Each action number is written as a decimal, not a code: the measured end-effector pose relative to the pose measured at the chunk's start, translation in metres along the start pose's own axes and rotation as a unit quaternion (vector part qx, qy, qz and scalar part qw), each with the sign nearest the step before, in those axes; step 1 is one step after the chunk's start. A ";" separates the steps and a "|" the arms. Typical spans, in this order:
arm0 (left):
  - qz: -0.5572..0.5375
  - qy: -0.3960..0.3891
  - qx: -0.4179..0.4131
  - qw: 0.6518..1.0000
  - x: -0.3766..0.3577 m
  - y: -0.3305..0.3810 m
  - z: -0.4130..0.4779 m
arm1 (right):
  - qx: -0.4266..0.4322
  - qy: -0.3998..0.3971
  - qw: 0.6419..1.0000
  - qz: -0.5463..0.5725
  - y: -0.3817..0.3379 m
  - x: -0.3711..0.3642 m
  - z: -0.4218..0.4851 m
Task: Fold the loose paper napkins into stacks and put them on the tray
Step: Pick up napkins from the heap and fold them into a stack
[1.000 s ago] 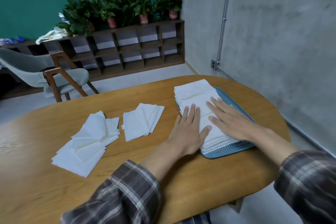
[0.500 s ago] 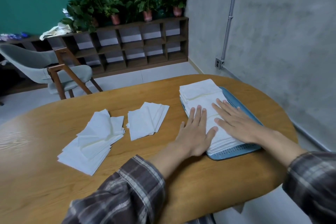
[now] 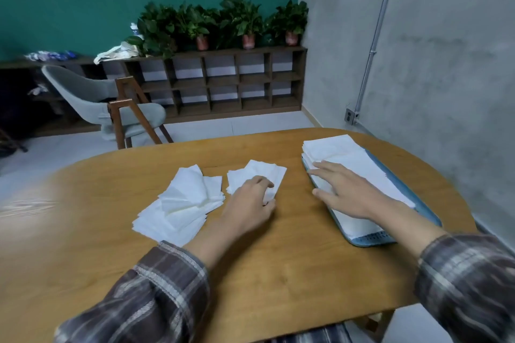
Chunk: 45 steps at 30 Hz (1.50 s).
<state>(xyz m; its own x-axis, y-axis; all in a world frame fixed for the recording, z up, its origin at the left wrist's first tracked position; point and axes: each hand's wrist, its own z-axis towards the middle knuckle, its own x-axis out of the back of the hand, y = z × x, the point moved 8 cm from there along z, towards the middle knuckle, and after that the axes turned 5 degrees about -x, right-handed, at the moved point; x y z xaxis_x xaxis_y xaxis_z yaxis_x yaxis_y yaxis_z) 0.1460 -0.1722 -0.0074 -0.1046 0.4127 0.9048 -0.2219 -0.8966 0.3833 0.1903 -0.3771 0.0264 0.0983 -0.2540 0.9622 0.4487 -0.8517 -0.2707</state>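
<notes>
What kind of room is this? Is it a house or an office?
Probably an office break or meeting room, though I can't be sure: a big oval wooden table, a low cubby shelf topped with potted plants, and a bare concrete wall with a pipe.

My left sleeve, right sleeve: dark brown-grey plaid, pale cream stripes, banded cuffs. Left hand, right hand bare.

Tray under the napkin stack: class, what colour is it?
Blue. The tray shows best in the head view, at its bare near rim.
</notes>
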 end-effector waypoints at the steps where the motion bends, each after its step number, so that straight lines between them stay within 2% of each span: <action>1: 0.010 -0.004 0.009 1.000 0.001 -0.015 -0.007 | 0.009 -0.006 1.000 0.000 -0.014 -0.006 0.003; 5: 0.015 -0.018 0.020 1.000 0.003 -0.057 -0.035 | 0.039 -0.027 0.999 0.018 -0.058 -0.040 0.024; 14: 0.009 0.042 -0.024 0.999 0.032 -0.100 -0.078 | 0.099 -0.022 0.986 0.132 -0.123 -0.096 0.051; 21: -0.132 0.019 -0.042 0.990 0.043 -0.131 -0.091 | 0.132 -0.011 0.971 0.199 -0.147 -0.100 0.065; 25: -0.129 0.062 -0.049 0.988 0.048 -0.129 -0.088 | 0.151 0.012 0.965 0.216 -0.146 -0.105 0.068; 28: -0.151 0.077 -0.020 0.985 0.048 -0.133 -0.088 | 0.168 0.018 0.960 0.221 -0.143 -0.107 0.070; 33: -0.225 0.179 0.015 0.958 0.061 -0.134 -0.088 | 0.172 0.083 0.946 0.261 -0.140 -0.099 0.071; 36: -0.252 0.206 0.027 0.945 0.066 -0.123 -0.083 | 0.152 0.112 0.935 0.301 -0.138 -0.085 0.067; 39: -0.300 0.220 0.043 0.927 0.063 -0.122 -0.067 | 0.093 0.114 0.911 0.385 -0.126 -0.078 0.066; 43: -0.389 0.268 0.098 0.876 0.056 -0.132 -0.056 | 0.052 0.028 0.811 0.582 -0.116 -0.075 0.065; 44: -0.399 0.267 0.109 0.871 0.054 -0.133 -0.056 | 0.059 0.017 0.804 0.592 -0.117 -0.074 0.064; 45: -0.406 0.262 0.112 0.869 0.051 -0.132 -0.056 | 0.069 0.016 0.815 0.576 -0.119 -0.073 0.063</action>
<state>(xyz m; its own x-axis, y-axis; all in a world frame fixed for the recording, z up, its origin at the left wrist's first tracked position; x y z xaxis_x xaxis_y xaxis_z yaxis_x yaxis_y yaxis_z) 0.1160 -0.0242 -0.0224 -0.4415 0.8871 0.1347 -0.2394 -0.2612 0.9351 0.1861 -0.2282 -0.0099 0.5014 -0.8623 0.0710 0.1714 0.0186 -0.9850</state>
